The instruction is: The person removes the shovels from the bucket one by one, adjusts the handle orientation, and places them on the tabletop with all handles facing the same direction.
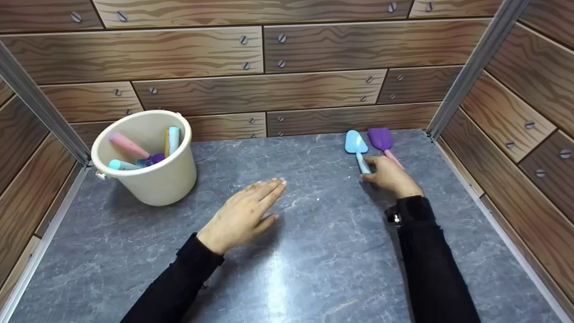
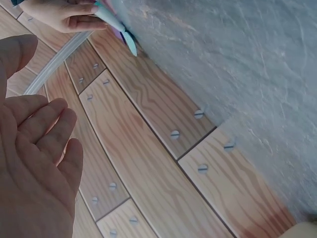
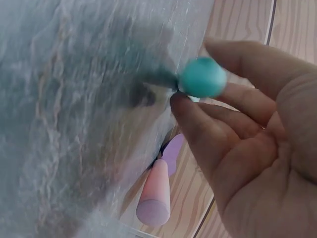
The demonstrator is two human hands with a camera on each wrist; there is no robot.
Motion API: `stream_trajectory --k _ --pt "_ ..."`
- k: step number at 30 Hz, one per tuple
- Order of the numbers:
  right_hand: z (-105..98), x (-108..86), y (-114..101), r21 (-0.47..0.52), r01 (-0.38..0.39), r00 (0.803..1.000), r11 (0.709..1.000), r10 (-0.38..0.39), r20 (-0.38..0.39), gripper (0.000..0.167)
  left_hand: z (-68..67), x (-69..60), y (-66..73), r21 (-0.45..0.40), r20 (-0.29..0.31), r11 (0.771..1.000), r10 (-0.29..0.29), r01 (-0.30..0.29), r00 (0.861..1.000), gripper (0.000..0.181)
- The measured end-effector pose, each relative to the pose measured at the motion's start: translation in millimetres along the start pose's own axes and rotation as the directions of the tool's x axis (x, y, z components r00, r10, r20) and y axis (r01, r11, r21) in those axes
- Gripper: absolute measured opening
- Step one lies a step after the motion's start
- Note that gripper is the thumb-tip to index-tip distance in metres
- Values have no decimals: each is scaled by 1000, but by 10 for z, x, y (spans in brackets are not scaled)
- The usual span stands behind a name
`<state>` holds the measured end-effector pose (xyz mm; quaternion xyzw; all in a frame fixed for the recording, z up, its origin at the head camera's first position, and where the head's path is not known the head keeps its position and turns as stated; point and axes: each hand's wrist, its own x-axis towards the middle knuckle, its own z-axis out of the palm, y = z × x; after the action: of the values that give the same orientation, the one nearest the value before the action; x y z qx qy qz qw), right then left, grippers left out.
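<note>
My right hand (image 1: 393, 177) is at the light blue handle of a toy shovel (image 1: 355, 142) near the back right of the table. Its thumb and fingers curl about that handle; in the right wrist view the teal handle end (image 3: 202, 77) sits between them. Just right of it lies a second toy shovel (image 1: 381, 138), with a purple blade and a pink handle (image 3: 153, 193), partly hidden by my hand in the head view. My left hand (image 1: 242, 215) hovers over the middle of the table, fingers extended, holding nothing.
A cream bucket (image 1: 172, 184) stands at the back left, with several pink, teal, yellow and purple toy tools in it. Wood-patterned panels (image 1: 314, 89) wall the grey marbled table (image 1: 323, 251) at the back and both sides.
</note>
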<state>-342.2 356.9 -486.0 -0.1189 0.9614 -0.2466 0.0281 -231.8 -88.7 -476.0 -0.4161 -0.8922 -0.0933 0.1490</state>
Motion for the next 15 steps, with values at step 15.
stream_trajectory --k 15 --pt "-71 1 -362 -38 68 988 997 -72 -138 65 -194 -79 -249 20 -64 991 -128 129 990 78"
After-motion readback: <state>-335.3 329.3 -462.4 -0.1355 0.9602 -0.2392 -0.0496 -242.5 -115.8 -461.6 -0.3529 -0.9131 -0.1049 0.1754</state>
